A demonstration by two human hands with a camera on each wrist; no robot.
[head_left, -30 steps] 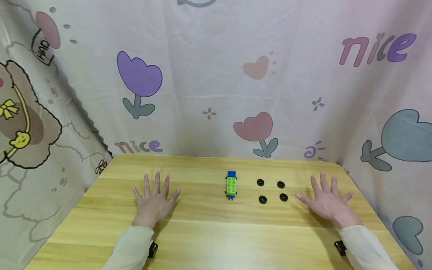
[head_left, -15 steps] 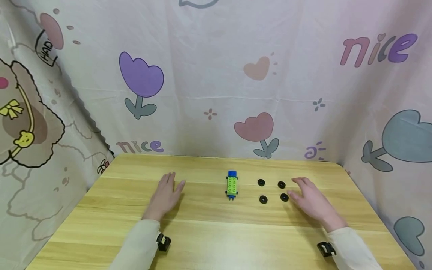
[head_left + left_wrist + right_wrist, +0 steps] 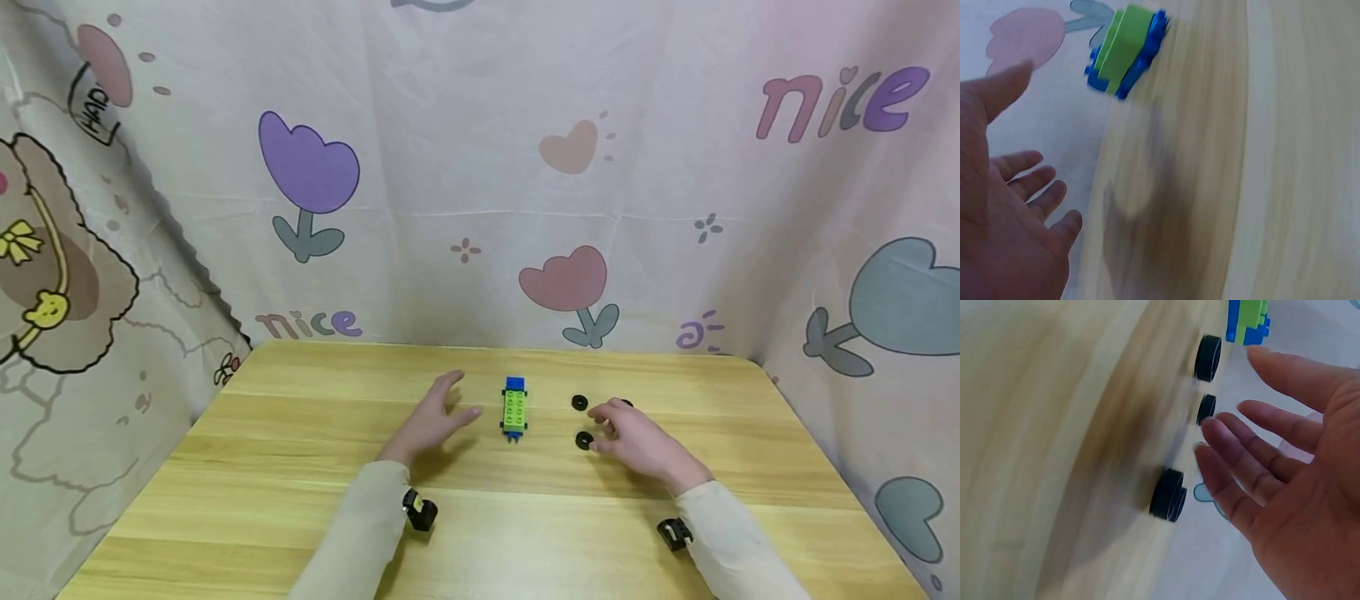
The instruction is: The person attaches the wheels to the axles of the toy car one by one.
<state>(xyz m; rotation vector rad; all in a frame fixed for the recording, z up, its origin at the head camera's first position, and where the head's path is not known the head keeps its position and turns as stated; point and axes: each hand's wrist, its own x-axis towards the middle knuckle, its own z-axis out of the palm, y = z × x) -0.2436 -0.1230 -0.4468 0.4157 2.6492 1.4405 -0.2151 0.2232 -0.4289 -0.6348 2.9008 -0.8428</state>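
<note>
Near the middle of the table lies a green and blue toy-brick car body (image 3: 514, 408), without wheels on its dark axle ends. My left hand (image 3: 431, 421) hovers just left of it, thumb and fingers apart, holding nothing. In the left wrist view the car body (image 3: 1124, 47) appears beyond the thumb. Several small black tyres lie to its right, among them a back tyre (image 3: 580, 402) and a front tyre (image 3: 583, 440). Above them is my right hand (image 3: 637, 437), fingers loosely bent and nothing held; it hides part of the right-hand tyres. The right wrist view shows a tyre (image 3: 1208, 358) below the thumb.
The wooden table (image 3: 480, 533) has its back edge against a printed cloth curtain (image 3: 450, 167). Cloth also hangs along both sides. A black wrist camera (image 3: 420, 510) is strapped at the left sleeve, another wrist camera (image 3: 674, 533) at the right sleeve.
From spread flat apart, both hands have moved inward. The left has come up beside the car body; the right has travelled left over the tyres. Car body and tyres lie where they were.
</note>
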